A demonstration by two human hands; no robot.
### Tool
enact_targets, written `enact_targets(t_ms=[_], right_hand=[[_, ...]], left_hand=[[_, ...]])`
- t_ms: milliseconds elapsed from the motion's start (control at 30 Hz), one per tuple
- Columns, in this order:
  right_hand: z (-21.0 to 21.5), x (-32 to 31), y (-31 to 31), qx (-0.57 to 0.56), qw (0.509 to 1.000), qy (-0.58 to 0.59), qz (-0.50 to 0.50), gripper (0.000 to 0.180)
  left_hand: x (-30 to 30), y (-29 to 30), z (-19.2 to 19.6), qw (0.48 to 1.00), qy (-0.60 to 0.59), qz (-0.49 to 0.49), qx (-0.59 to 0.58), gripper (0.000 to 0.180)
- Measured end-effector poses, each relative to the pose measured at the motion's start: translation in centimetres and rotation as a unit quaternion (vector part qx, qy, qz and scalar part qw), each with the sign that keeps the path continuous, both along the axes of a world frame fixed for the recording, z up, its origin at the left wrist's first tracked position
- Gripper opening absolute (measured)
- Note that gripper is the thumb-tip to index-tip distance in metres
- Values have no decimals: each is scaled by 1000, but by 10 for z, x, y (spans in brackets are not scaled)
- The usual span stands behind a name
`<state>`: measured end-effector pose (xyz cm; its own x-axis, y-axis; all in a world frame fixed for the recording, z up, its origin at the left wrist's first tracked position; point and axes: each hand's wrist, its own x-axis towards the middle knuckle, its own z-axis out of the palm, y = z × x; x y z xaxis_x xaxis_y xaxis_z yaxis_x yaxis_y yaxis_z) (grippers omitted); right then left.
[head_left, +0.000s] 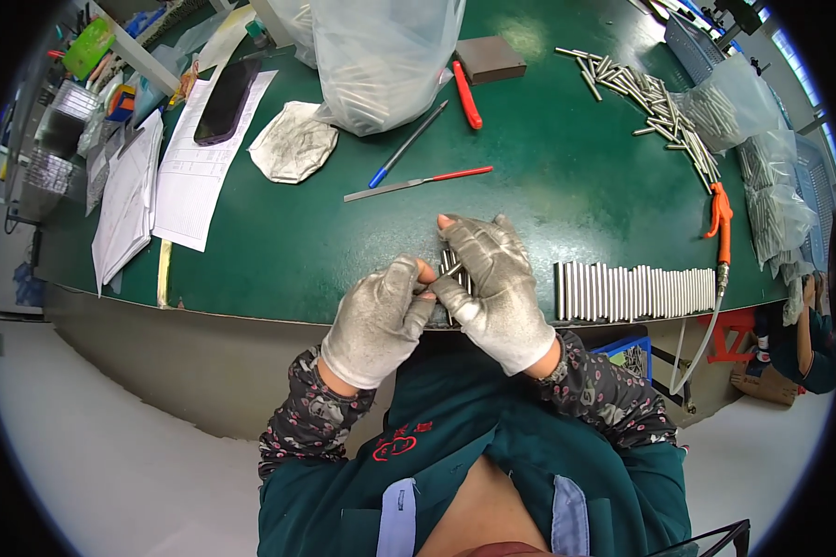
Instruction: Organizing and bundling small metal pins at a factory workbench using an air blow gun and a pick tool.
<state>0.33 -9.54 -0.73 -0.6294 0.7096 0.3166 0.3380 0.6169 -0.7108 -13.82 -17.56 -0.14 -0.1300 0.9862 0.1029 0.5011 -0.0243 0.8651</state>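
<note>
1. A green surface [297, 241] stretches before the seated worker, carrying everything but the bin below.
2. A big translucent bag [381, 56] stands at its far side, metal pins showing through the lower part.
3. Over to the right, a smaller clear bag [729, 104], also full of pins, sits beside a loose heap [655, 107].
4. Below the surface's near edge, a blue bin [613, 348] shows small metal pieces inside.
5. The gloved right hand [492, 283] curves over several pins [450, 262] near the edge; the left hand [381, 316] has its fingertips gathered beside them. From here I can't tell whether either grips one.
</note>
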Motion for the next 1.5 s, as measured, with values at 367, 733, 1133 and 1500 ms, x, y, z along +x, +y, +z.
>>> enact_targets(t_ms=[367, 733, 1133, 1500], right_hand=[[7, -3, 2, 89, 993, -60, 40, 31], [1, -3, 1, 130, 986, -91, 43, 29], [-1, -2, 1, 150, 985, -69, 51, 35], [1, 16, -13, 126, 986, -43, 101, 33]], left_hand=[[9, -11, -2, 998, -52, 2, -26, 28], [20, -23, -8, 963, 158, 209, 68, 17], [11, -21, -9, 966, 180, 144, 115, 12], [50, -41, -47, 671, -728, -73, -121, 65]])
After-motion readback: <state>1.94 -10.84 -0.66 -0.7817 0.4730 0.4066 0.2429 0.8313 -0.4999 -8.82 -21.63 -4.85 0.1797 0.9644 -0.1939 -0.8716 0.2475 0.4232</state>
